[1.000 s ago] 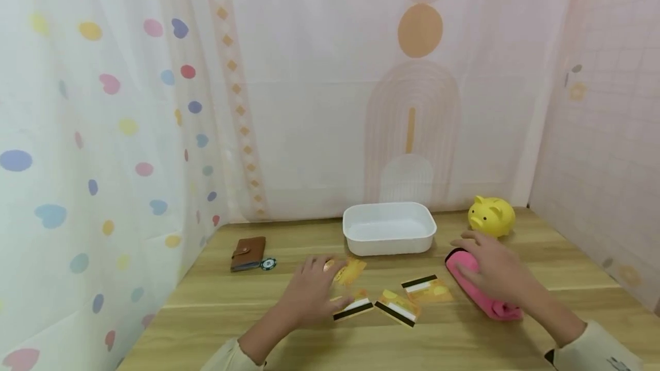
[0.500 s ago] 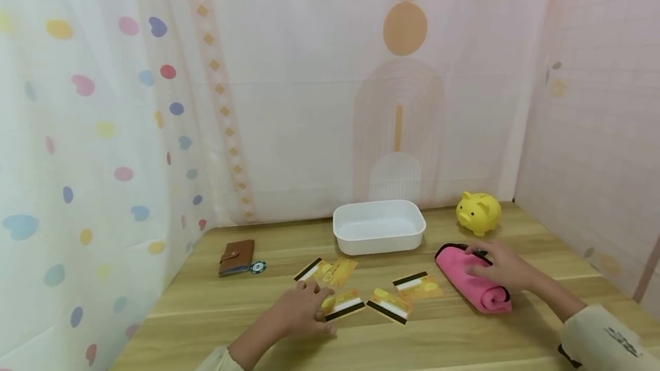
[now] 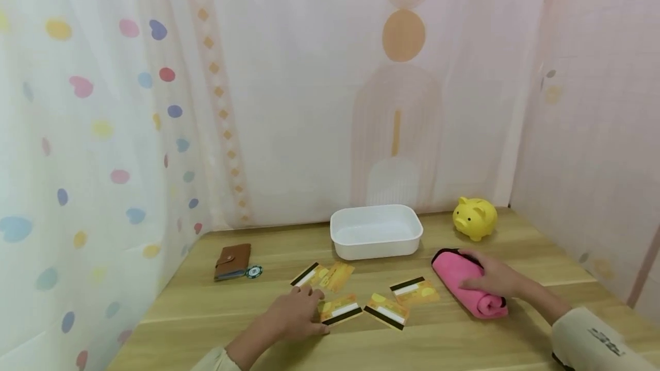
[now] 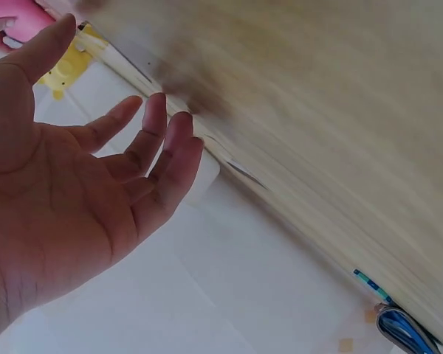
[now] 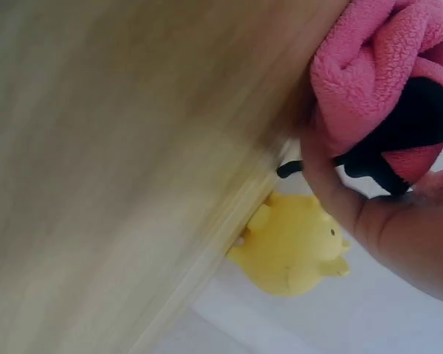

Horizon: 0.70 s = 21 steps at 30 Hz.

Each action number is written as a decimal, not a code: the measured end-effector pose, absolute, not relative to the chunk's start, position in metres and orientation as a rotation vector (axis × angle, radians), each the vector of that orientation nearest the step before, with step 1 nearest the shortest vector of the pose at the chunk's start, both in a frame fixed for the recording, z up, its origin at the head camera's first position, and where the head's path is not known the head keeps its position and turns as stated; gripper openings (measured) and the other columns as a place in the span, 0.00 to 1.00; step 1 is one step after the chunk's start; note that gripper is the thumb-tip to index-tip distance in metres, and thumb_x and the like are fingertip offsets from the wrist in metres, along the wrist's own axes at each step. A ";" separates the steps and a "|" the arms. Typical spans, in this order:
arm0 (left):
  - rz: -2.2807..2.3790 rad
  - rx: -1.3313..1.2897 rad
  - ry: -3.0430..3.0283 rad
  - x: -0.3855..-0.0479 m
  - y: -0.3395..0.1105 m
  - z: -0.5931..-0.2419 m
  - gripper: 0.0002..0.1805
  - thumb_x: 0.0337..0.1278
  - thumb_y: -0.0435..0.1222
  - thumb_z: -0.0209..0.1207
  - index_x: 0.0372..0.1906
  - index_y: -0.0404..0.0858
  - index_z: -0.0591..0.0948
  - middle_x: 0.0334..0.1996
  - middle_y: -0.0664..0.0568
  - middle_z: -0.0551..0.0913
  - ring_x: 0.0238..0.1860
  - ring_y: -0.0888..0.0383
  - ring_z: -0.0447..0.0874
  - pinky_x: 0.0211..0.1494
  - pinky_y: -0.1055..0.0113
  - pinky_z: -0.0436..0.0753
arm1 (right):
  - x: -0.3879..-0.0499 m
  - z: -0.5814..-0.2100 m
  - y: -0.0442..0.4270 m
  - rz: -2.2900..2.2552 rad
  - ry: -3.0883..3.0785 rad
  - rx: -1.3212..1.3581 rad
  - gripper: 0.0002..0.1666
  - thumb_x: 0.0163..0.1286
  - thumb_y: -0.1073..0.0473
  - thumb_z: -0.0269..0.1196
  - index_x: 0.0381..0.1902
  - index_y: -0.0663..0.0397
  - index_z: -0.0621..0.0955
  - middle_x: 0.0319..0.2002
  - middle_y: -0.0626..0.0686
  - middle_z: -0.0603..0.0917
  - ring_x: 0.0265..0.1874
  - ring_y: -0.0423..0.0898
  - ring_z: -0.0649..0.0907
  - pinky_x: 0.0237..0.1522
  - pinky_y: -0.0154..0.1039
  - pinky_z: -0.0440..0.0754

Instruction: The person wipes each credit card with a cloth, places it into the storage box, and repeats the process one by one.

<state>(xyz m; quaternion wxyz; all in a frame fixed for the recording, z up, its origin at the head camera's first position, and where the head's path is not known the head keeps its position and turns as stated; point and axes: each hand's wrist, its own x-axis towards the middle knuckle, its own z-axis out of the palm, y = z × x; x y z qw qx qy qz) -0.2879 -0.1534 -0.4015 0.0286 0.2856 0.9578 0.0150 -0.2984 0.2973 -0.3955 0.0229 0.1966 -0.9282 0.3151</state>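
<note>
Several yellow-orange cards lie on the table, one of them [image 3: 342,309] just right of my left hand [image 3: 295,312]. That hand is palm down with relaxed, spread fingers; the left wrist view shows its palm [image 4: 74,206] holding nothing. My right hand [image 3: 496,277] grips a rolled pink cloth [image 3: 464,282] with black edging, fingers over its far side and thumb on top. In the right wrist view a finger [image 5: 347,206] curls against the pink roll [image 5: 369,81]. The cloth's underside is hidden.
A white rectangular tub [image 3: 376,245] stands at the back middle of the table [image 3: 216,325]. Behind the cloth is a yellow piggy bank [image 3: 475,218]. A brown wallet [image 3: 233,261] lies at the left beside a green-and-white chip [image 3: 254,271]. Curtains hang behind and at the sides.
My left hand has drawn back from over the cards, uncovering those at the left. The right hand has come down and closed round the pink roll. The head view has turned slightly right.
</note>
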 end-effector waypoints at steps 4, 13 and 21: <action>0.057 0.874 2.977 -0.285 -0.154 -0.405 0.30 0.58 0.59 0.63 0.52 0.40 0.77 0.43 0.47 0.75 0.41 0.51 0.73 0.32 0.58 0.77 | -0.300 -0.398 0.294 1.015 -2.911 0.612 0.47 0.62 0.50 0.71 0.68 0.71 0.65 0.64 0.80 0.64 0.62 0.78 0.66 0.56 0.71 0.69; 0.317 0.799 2.916 -0.293 -0.151 -0.406 0.25 0.54 0.56 0.68 0.43 0.40 0.77 0.39 0.51 0.74 0.38 0.53 0.69 0.34 0.54 0.76 | -0.305 -0.397 0.296 1.153 -2.984 0.599 0.36 0.62 0.53 0.71 0.63 0.61 0.72 0.65 0.77 0.65 0.62 0.72 0.69 0.56 0.67 0.70; 0.407 0.754 2.881 -0.300 -0.150 -0.408 0.26 0.49 0.53 0.72 0.44 0.41 0.76 0.40 0.52 0.74 0.40 0.52 0.71 0.40 0.52 0.78 | -0.306 -0.397 0.296 1.187 -2.956 0.660 0.29 0.61 0.57 0.71 0.58 0.59 0.76 0.62 0.72 0.70 0.56 0.63 0.71 0.52 0.55 0.72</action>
